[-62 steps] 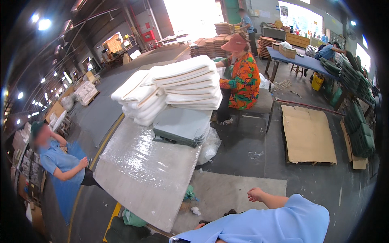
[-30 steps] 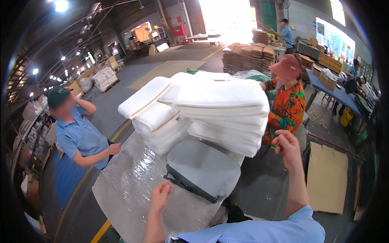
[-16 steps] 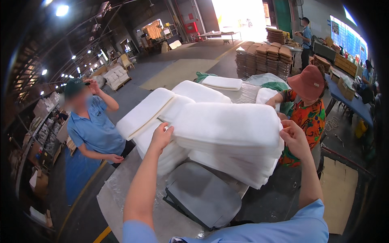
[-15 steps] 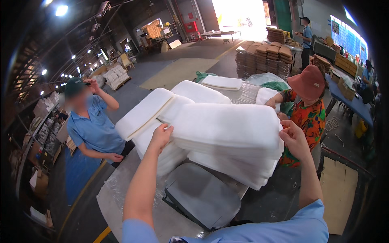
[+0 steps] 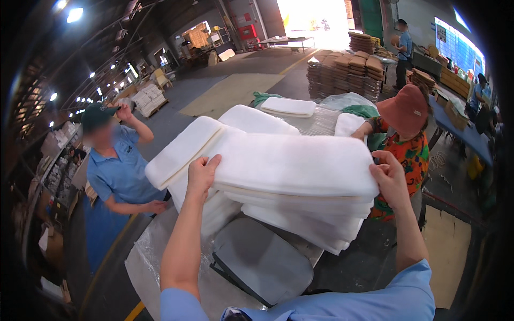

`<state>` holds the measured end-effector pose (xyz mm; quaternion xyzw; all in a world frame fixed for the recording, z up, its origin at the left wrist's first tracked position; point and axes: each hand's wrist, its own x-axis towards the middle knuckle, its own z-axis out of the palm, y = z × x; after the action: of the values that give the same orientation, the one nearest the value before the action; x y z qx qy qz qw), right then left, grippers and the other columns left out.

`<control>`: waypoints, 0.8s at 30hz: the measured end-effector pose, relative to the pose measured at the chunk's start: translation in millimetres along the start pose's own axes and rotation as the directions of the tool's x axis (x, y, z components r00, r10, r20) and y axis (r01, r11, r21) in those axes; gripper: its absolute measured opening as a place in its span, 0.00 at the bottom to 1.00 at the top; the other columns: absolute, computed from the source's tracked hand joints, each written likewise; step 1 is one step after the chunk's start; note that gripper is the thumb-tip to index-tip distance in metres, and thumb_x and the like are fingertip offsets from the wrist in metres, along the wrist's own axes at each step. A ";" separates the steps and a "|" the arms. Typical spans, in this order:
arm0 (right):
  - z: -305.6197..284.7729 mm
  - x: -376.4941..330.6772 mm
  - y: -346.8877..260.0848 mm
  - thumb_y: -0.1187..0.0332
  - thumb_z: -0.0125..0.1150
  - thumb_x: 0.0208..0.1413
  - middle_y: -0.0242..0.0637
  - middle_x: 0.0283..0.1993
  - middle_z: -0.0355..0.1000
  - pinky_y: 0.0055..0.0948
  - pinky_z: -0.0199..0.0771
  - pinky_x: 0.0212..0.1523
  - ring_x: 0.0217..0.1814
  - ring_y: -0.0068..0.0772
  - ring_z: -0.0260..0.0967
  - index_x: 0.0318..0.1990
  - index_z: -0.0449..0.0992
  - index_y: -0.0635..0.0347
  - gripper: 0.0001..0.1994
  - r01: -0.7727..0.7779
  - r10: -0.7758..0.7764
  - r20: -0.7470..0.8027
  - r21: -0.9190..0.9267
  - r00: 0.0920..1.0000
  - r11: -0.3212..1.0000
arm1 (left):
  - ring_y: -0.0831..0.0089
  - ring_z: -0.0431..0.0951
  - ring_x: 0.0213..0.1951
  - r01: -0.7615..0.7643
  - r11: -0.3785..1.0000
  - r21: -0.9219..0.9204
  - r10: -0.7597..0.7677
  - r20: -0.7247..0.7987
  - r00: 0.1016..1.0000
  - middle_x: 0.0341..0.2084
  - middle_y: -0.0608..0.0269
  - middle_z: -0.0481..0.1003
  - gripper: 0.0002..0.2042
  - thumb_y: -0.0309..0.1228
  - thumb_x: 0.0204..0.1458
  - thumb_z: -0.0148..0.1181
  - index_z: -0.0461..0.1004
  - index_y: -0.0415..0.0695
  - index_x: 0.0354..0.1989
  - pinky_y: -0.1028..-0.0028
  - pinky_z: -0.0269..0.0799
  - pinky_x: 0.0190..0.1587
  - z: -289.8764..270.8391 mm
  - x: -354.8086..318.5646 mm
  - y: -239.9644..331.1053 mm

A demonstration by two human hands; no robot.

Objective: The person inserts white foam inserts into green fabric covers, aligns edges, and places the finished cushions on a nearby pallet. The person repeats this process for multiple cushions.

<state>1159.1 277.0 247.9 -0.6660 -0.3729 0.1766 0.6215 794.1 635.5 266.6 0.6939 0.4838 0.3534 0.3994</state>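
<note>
left hand [image 5: 201, 175] and right hand [image 5: 390, 177] pinch the top white pad [image 5: 294, 160] at both ends. good spots, as it looks light and soft.

Open air above the white pad [image 5: 294, 163], red-capped co-worker [image 5: 415, 155] close at right.

No readable text (patch [image 5: 418, 112] on red hat [image 5: 400, 108] too small).

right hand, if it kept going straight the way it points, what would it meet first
Most likely the right end of the top white pad: the right hand points left at it and seems to touch it, though depth is uncertain.
</note>
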 end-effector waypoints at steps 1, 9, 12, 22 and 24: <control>-1.9 -4.9 -8.3 0.73 0.63 0.67 0.30 0.34 0.78 0.19 0.67 0.32 0.32 0.13 0.70 0.61 0.73 0.62 0.17 0.002 -0.003 -0.024 -0.016 1.000 1.000 | 0.81 0.74 0.32 -0.035 0.998 -0.055 0.033 -0.032 0.999 0.30 0.66 0.80 0.17 0.41 0.62 0.71 0.82 0.35 0.39 0.77 0.69 0.36 -5.2 -14.1 5.2; 56.8 -102.2 -39.0 0.74 0.63 0.67 0.27 0.33 0.77 0.19 0.65 0.35 0.35 0.12 0.69 0.60 0.74 0.62 0.16 0.067 -0.063 0.134 -0.024 0.989 0.997 | 0.80 0.76 0.35 -0.088 0.959 -0.270 -0.007 -0.330 0.944 0.35 0.65 0.80 0.13 0.33 0.63 0.69 0.80 0.33 0.44 0.76 0.72 0.39 -109.9 -186.1 -90.2; 118.6 -155.3 1.0 0.72 0.65 0.66 0.32 0.35 0.80 0.21 0.70 0.37 0.34 0.16 0.70 0.60 0.74 0.61 0.17 -0.056 0.045 0.319 0.026 0.947 0.998 | 0.78 0.77 0.35 0.083 0.948 -0.308 -0.217 -0.433 0.875 0.35 0.64 0.81 0.13 0.32 0.62 0.69 0.80 0.32 0.44 0.74 0.73 0.40 -157.9 -294.9 -170.1; 306.2 -382.3 80.4 0.69 0.70 0.60 0.36 0.37 0.82 0.28 0.77 0.41 0.39 0.22 0.77 0.58 0.76 0.62 0.20 -0.330 0.418 0.658 -0.263 0.626 0.907 | 0.78 0.77 0.34 0.485 0.781 -0.393 -0.618 -0.599 0.509 0.35 0.62 0.81 0.12 0.30 0.62 0.70 0.80 0.32 0.44 0.74 0.74 0.40 -284.4 -642.3 -341.1; 329.8 -402.6 78.7 0.71 0.72 0.58 0.37 0.43 0.80 0.26 0.77 0.42 0.42 0.23 0.77 0.59 0.75 0.62 0.22 -0.364 0.400 0.695 -0.208 0.598 0.908 | 0.78 0.77 0.35 0.424 0.782 -0.457 -0.621 -0.626 0.471 0.35 0.62 0.81 0.13 0.30 0.62 0.69 0.80 0.32 0.46 0.75 0.75 0.41 -296.3 -680.0 -350.7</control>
<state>684.9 222.2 26.0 -0.6192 -0.4397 0.5446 0.3558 206.0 124.5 9.3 0.2471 0.7467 0.5209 0.3318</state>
